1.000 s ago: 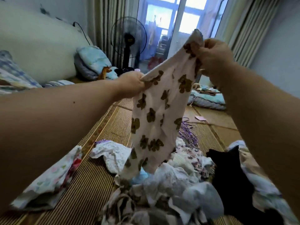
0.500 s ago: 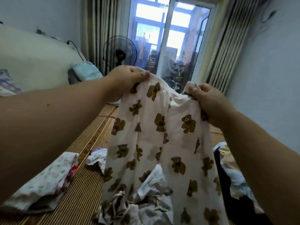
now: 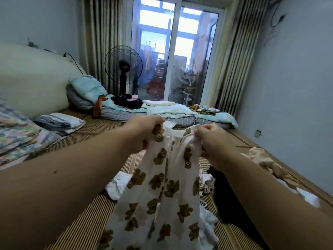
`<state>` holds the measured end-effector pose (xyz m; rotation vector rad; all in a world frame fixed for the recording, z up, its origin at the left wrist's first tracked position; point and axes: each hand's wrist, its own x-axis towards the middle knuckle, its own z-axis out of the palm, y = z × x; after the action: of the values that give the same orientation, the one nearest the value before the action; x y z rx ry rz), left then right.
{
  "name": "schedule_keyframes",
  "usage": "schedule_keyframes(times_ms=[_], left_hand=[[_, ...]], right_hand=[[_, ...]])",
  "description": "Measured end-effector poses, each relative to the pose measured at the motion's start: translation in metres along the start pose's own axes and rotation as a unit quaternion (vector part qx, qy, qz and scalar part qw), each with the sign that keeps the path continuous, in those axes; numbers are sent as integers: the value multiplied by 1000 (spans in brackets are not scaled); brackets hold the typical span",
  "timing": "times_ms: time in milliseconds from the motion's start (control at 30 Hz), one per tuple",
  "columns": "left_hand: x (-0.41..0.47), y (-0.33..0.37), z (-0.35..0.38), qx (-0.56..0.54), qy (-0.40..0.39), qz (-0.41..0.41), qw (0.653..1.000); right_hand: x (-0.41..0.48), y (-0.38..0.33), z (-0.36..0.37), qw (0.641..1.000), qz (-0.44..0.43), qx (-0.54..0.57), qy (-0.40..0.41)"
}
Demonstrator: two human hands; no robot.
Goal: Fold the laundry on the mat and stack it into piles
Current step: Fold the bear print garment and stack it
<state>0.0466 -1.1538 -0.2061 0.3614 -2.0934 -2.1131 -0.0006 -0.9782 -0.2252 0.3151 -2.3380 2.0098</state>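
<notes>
The bear-print garment (image 3: 162,186) hangs above the near edge of the mat (image 3: 86,222), its bunched top gripped by the left hand (image 3: 146,134) and right hand (image 3: 210,139) close together, so the trailing hem may snag the white cloth (image 3: 119,184) below and fold crooked.

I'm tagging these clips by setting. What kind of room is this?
Most likely a home bedroom: a padded headboard and pillows on the left, a woven mat strewn with laundry, and a standing fan by the curtained glass door.
</notes>
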Motion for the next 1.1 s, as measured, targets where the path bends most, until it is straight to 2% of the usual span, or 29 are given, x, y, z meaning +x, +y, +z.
schedule_keyframes(times_ms=[133, 233, 300, 433, 567, 633, 667, 733, 767, 900, 1100], left_hand=[[-19, -10, 21, 35, -73, 23, 996], [-27, -12, 27, 59, -91, 33, 994], [-31, -11, 25, 125, -101, 51, 986], [-38, -6, 19, 265, -137, 113, 948], [-30, 6, 15, 412, -57, 270, 868], [-33, 18, 17, 441, -104, 279, 847], [-35, 25, 19, 475, -124, 278, 826], [-34, 38, 22, 543, -119, 286, 781], [-32, 44, 23, 558, -107, 288, 770], [-19, 66, 25, 586, -72, 292, 752], [-18, 112, 20, 582, 2, 306, 753]], right_hand=[[-25, 10, 14, 999, -21, 19, -43], [-36, 16, 13, 995, -20, 39, -85], [-40, 16, 9, 994, -14, 48, -96], [-35, 12, 2, 996, -5, 54, -66], [-36, -4, -8, 989, -14, 75, -125], [-37, -13, -10, 980, -31, 106, -168], [-37, -16, -10, 977, -45, 116, -172], [-36, -17, -7, 981, -73, 107, -143], [-37, -16, -5, 983, -83, 101, -126], [-49, 1, 2, 986, -60, 109, -110], [-60, 53, 19, 994, -20, 0, -107]])
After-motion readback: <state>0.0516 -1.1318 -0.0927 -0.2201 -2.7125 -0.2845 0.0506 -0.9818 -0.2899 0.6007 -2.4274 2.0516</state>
